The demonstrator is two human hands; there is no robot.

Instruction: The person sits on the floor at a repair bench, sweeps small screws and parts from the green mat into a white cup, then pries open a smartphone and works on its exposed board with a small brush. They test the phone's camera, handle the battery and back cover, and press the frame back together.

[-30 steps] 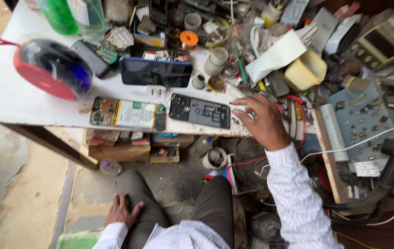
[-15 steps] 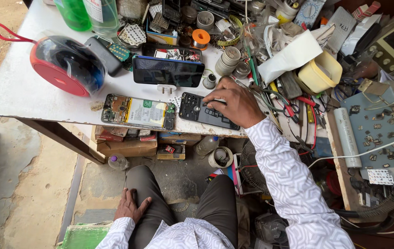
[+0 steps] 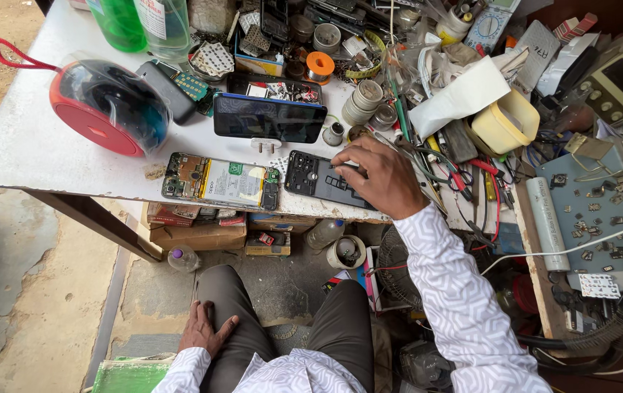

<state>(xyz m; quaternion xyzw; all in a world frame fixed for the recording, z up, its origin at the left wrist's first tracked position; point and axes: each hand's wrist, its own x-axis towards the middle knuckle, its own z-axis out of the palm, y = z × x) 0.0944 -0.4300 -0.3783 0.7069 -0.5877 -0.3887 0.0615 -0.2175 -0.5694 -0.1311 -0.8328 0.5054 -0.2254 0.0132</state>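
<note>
Over black phone frame: right hand stays, camera nearer.

Single head view, looking steeply down, near cluttered workbench, lap

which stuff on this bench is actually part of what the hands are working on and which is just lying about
In use:
- right hand on the black phone back cover
- opened phone beside it

Lying about:
- left hand, on the thigh
- red speaker
- propped phone
- green bottle
- yellow tub
- solder spool
</note>
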